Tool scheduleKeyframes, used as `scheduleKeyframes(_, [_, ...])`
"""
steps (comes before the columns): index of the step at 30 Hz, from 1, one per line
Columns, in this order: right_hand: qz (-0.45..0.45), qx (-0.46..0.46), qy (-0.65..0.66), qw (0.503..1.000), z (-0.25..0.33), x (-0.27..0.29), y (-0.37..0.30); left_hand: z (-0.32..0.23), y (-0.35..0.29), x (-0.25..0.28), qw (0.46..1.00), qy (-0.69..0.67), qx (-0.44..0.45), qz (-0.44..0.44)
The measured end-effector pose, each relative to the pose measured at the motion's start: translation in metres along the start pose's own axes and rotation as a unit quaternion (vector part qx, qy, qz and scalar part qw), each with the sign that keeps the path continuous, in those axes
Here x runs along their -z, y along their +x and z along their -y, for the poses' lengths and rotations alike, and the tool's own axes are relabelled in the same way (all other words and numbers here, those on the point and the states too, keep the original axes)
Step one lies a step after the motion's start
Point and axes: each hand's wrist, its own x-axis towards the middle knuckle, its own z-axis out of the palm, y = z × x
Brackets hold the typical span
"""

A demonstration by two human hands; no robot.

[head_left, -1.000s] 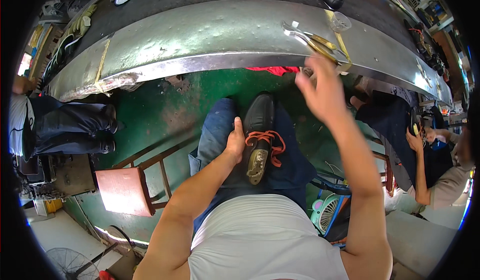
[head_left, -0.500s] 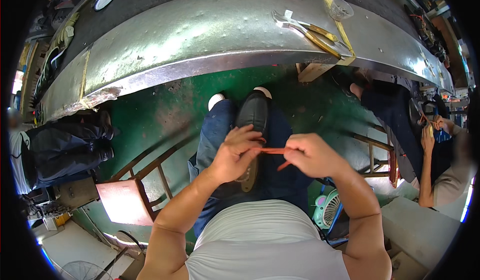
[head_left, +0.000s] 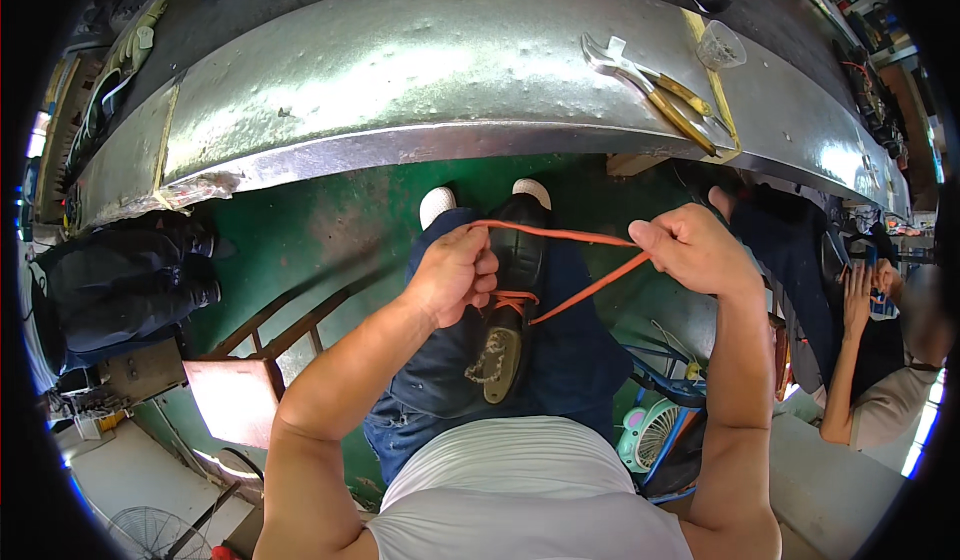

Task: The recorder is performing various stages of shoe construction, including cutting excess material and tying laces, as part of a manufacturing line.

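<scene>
A black shoe [head_left: 522,255] on a shoe last [head_left: 501,365] lies lengthwise over my lap, toe pointing toward the bench. An orange strap [head_left: 560,232] is wound around the shoe near its back part. From there it runs up to my right hand [head_left: 695,250], raised to the right of the shoe with fingers closed on it. The strap then crosses over the shoe to my left hand [head_left: 455,275], which pinches the other stretch just left of the shoe. A short cord or chain hangs beside the last.
Ahead stands a metal-edged bench [head_left: 400,60] bearing pincers [head_left: 650,95] and a clear plastic cup [head_left: 721,47]. To the left is a wooden stool [head_left: 232,400]; near my right side, a mint-green fan [head_left: 650,435]. A co-worker's hands [head_left: 858,295] are at the far right.
My hands have spread apart, the right one moving up and right, the left one slightly up. The orange strap now spans a longer stretch, and more of the last shows.
</scene>
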Motion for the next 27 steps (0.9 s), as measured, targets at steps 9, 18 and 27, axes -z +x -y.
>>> scheduleKeyframes(9, [-0.036, 0.025, 0.032, 0.999, 0.012, 0.001, 0.013, -0.009, -0.004, -0.004, 0.917, 0.36, -0.132, 0.113])
scheduleKeyframes(18, [0.029, 0.048, 0.347, 0.936, 0.0, -0.094, 0.045, -0.026, -0.009, -0.006, 0.798, 0.478, -0.2, 0.308])
scheduleKeyframes(27, [0.259, -0.113, 0.479, 0.831, -0.016, -0.11, 0.047, -0.035, -0.002, 0.003, 0.652, 0.566, -0.37, 0.344])
